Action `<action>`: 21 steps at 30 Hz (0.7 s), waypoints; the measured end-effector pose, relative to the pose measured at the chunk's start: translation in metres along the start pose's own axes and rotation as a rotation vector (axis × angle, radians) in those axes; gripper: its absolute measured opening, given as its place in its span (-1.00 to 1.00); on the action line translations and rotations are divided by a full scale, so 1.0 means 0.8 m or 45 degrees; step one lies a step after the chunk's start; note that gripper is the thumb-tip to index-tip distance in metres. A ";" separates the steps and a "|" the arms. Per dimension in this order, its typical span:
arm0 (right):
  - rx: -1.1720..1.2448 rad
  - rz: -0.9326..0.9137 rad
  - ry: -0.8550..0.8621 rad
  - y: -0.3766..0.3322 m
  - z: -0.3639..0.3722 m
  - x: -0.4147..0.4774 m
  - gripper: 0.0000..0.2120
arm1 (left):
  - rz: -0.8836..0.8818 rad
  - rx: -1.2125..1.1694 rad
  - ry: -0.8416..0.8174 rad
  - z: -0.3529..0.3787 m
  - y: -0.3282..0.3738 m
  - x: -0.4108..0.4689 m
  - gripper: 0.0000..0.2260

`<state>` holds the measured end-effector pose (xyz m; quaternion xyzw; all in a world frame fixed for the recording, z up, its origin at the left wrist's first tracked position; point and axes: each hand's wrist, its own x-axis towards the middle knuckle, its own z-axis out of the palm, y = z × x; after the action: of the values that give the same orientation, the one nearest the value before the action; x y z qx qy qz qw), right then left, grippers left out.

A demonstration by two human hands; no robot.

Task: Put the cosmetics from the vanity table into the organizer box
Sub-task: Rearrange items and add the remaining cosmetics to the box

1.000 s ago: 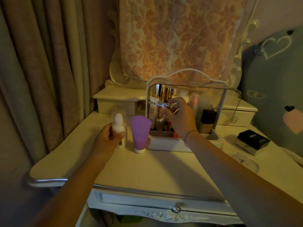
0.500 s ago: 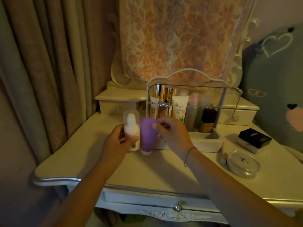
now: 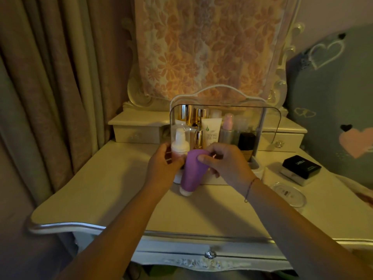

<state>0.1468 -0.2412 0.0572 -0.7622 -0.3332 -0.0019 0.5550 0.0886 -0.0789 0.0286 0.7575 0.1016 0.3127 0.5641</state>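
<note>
Your right grip [image 3: 228, 164] pinches the purple tube [image 3: 193, 171] near its upper end, with thumb and fingers curled on it. The tube hangs tilted with its white cap down. You cannot tell whether the cap touches the desk [image 3: 121, 188]. Your left grip [image 3: 163, 166] curls round the lower part of the white pump bottle [image 3: 180, 145]. That bottle is upright, has a clear cover over its pump, and sits just beside the tube's left side. You hold both in front of the front left corner of the box [image 3: 270, 122], not yet inside it. The box stands toward the back middle of the desk, with clear walls on a white base. Inside it stand gold-capped bottles [image 3: 190, 116], a white tube [image 3: 211, 131], a pink-capped bottle [image 3: 228, 128] and a dark jar [image 3: 246, 141]. Near the desk's right edge lies a black compact [image 3: 301, 166], with a clear dish [image 3: 288, 194] just in front of it.
</note>
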 end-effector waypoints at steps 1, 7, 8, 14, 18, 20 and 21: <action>0.030 0.011 0.031 0.003 -0.006 -0.002 -0.87 | 0.016 0.028 0.021 0.005 0.001 0.003 -0.65; 0.072 0.019 0.226 0.005 -0.044 0.002 -0.89 | 0.032 0.165 0.113 0.024 -0.002 0.024 -0.52; 0.080 0.007 0.245 0.002 -0.050 0.006 -0.88 | 0.032 0.195 0.112 0.025 -0.006 0.025 -0.54; 0.023 -0.130 0.279 -0.019 -0.055 0.040 -0.87 | 0.001 0.412 0.137 0.028 -0.037 0.017 -0.64; -0.128 -0.102 0.232 -0.010 -0.036 0.060 -0.92 | -0.034 0.425 0.157 0.025 -0.043 0.017 -0.63; -0.165 -0.047 0.187 0.001 -0.029 0.066 -0.97 | -0.033 0.377 0.132 0.026 -0.043 0.016 -0.67; -0.197 -0.024 0.164 0.006 -0.026 0.067 -0.97 | -0.027 0.365 0.131 0.026 -0.043 0.015 -0.69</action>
<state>0.1988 -0.2322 0.0808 -0.7979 -0.3029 -0.0820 0.5147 0.1171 -0.0773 -0.0024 0.8120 0.1820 0.3275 0.4476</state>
